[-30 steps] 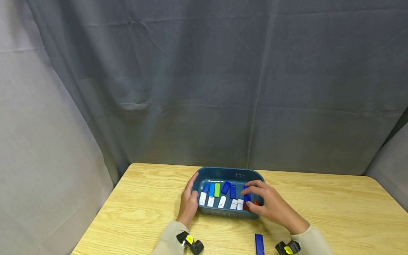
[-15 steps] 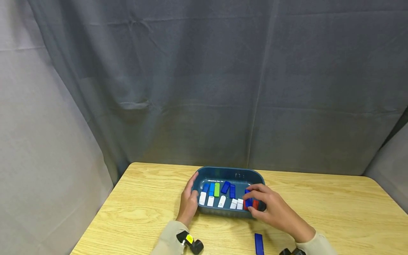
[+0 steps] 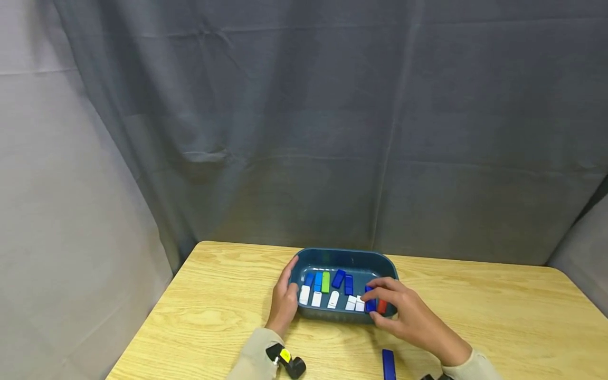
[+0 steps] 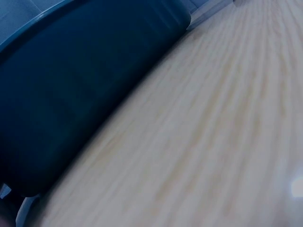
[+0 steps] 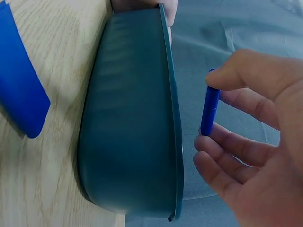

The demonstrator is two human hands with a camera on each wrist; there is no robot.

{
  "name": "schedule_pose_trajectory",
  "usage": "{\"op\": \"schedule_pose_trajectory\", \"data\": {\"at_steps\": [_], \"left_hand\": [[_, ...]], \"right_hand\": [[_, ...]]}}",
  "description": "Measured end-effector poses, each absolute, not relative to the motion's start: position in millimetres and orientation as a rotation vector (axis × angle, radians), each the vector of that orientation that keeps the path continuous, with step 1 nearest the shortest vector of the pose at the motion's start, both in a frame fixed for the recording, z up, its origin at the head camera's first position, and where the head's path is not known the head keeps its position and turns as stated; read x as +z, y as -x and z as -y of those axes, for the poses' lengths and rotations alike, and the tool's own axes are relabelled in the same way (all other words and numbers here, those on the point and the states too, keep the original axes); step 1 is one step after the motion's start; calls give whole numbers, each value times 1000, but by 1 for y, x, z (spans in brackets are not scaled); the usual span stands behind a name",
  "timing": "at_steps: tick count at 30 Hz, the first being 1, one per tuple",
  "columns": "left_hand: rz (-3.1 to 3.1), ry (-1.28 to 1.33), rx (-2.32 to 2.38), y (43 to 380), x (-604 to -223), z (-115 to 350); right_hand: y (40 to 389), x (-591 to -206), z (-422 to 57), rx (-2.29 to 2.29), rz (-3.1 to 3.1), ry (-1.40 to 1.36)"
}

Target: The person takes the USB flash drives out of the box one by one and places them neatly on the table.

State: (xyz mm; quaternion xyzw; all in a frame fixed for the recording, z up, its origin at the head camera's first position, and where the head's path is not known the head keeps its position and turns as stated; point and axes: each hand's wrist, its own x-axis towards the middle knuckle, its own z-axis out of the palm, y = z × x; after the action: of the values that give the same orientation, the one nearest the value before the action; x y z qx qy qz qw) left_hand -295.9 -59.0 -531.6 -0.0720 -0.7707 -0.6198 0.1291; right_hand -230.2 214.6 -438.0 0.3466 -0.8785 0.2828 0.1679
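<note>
On the table stands a dark teal plastic tray (image 3: 332,315) with rounded corners. My left hand (image 3: 283,303) grips its left end, fingers along the outside and thumb at the rim. My right hand (image 3: 408,315) pinches a dark blue USB flash drive (image 5: 209,111) between thumb and fingertips, above the rim in the right wrist view. Inside the tray lie several white drives (image 3: 333,300), a green drive (image 3: 325,282), two lighter blue ones (image 3: 317,282) and two dark blue ones (image 3: 349,285). A red drive (image 3: 382,306) shows beside my right fingers, partly hidden.
Another dark blue drive (image 3: 389,364) lies on the wooden table (image 3: 214,316) in front of the tray, left of my right forearm. A grey curtain (image 3: 285,132) hangs close behind the table's back edge.
My right hand has brought the pinched blue flash drive from farther back toward the near side of the tray, left of the red one. My left hand keeps its hold.
</note>
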Motion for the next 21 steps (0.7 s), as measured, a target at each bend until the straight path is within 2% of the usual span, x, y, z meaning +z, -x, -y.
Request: {"op": "schedule_pose_trajectory", "data": {"at_steps": [7, 21], "left_hand": [[2227, 221, -1794, 296, -531, 57], [2248, 210, -1801, 297, -533, 58]], "right_hand": [[224, -439, -218, 788, 2556, -915], [203, -435, -220, 727, 2567, -941]]}}
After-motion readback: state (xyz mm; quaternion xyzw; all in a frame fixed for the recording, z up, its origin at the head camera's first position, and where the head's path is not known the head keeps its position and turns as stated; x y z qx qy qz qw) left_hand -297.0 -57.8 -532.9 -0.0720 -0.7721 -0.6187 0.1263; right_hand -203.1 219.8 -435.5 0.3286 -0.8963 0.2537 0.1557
